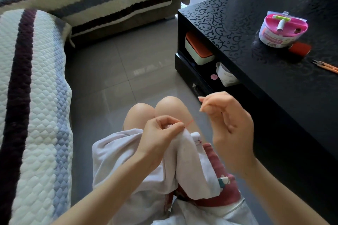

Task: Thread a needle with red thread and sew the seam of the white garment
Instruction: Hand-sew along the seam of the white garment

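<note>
The white garment [186, 157] lies draped over my lap. My left hand [161, 133] pinches its upper edge between curled fingers. A thin red thread [189, 122] runs from that pinch up and right to my right hand [226, 120], which is raised above the cloth with thumb and forefinger pinched on the thread's upper end. The needle itself is too small to make out. A few red stitches [198, 141] show on the seam just right of my left hand.
A black patterned coffee table [274, 71] stands to the right, bearing a pink sewing kit tub [282, 30], a red thread spool [300, 48] and orange-handled snips [327, 66]. Quilted striped sofa cushions [34, 97] lie left and behind. Grey floor tiles [124, 71] stretch ahead.
</note>
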